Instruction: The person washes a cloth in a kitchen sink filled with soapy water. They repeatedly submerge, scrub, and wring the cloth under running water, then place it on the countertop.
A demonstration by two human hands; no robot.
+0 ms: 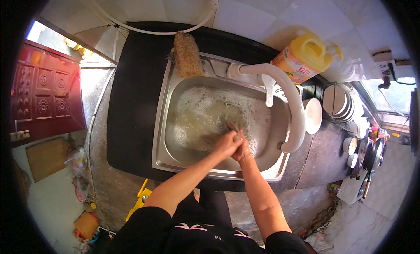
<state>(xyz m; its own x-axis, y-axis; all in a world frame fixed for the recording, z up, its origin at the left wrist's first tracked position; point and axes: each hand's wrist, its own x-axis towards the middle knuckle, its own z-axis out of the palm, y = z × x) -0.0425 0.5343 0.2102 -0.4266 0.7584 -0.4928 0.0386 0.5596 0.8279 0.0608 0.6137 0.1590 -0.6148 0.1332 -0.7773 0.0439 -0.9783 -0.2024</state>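
Note:
Both hands meet above soapy water in a stainless-steel sink (160, 136). My left hand (227, 144) and my right hand (243, 149) are closed around a wet, brownish-grey cloth-like thing (232, 122). Its far end hangs towards the water; blur keeps its exact kind unclear. White foam (259, 109) floats on the cloudy water (200, 114), and whatever lies beneath cannot be made out. The white faucet (297, 106) arches over the right side of the basin, its spout end to the right of my hands.
A loofah sponge (187, 55) lies on the sink's back left corner. Behind the faucet stands a yellow detergent jug (300, 58). A white bowl (312, 116), racked plates (336, 101) and small ramekins (351, 145) line the right counter. A pan (374, 155) sits farther right.

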